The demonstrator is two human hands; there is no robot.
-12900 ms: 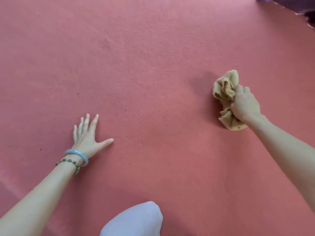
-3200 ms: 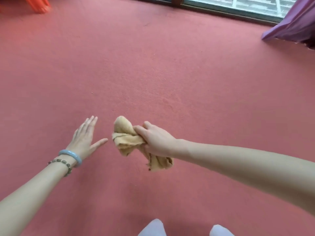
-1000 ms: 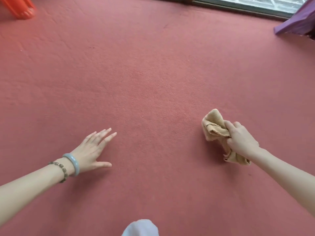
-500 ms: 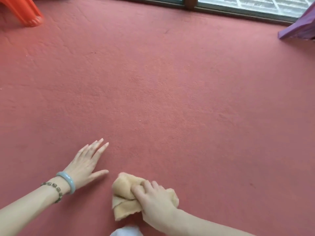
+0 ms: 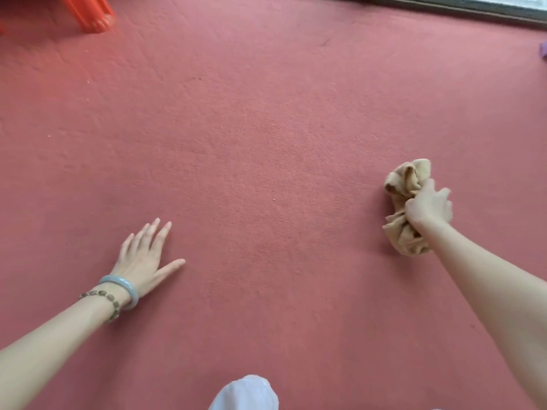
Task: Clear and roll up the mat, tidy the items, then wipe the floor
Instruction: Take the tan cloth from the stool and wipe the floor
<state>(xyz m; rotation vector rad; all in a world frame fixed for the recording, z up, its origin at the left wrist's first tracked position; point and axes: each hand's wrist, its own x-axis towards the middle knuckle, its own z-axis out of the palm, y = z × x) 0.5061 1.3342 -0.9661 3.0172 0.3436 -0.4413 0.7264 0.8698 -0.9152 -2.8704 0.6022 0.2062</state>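
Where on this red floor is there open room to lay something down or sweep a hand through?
The widest bare patch is the floor between the left hand, flat on it, and the right hand gripping the tan cloth. It runs up to the window frame. Tighter: top left by the orange leg, and the bottom edge by the white garment.

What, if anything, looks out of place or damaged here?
Nothing spilled or broken. The red floor is creased near the orange leg; a pale speck lies mid-floor. The right hand grips the crumpled cloth.
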